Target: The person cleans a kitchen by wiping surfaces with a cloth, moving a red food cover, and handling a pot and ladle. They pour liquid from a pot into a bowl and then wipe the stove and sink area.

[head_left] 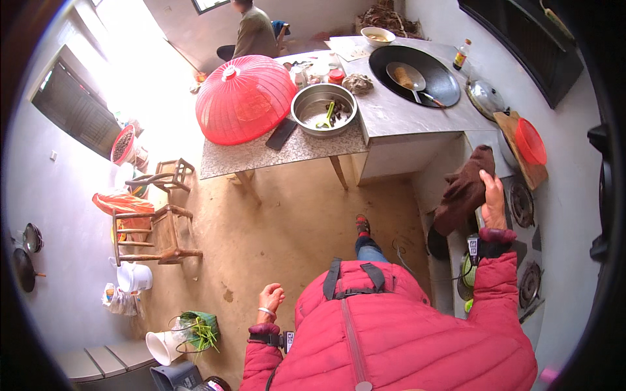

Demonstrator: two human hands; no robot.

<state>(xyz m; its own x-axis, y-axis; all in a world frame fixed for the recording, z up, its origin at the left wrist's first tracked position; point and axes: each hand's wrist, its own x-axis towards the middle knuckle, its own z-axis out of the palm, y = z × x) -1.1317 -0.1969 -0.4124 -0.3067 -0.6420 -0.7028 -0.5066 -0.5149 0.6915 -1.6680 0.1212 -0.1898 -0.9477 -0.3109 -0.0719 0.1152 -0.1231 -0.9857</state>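
**At the stove counter: right hand on a dark brown cloth**

On the right, beside the gas stove (521, 203), right hand (493, 199) raised and laid flat on a dark brown cloth (464, 189), fingers pressed together over its right edge, apparently gripping a fold rather than merely resting; hard to tell at this edge of the view. Cloth bunched, draped over the near corner of the counter, hanging down toward the floor. Just right of it, two burners on the stove top, one near, one farther.

Lower left of the red jacket (398, 326), left hand (270, 298) hanging free by the hip, fingers loosely curled, holding nothing, well apart from the cloth.

Far across the room, a granite-topped table (261, 153) bearing a red mesh food cover (244, 98) and, right of that, a steel bowl (324, 109) with a green utensil inside. Farther right, a large black wok (424, 78) set into the grey counter, a ladle lying in it. Near the far right wall, a red basin (530, 141) on a wooden board.

At the left, two wooden stools (156, 221), a white bucket (135, 277) near them. At the far end, a seated person (254, 32) turned away.
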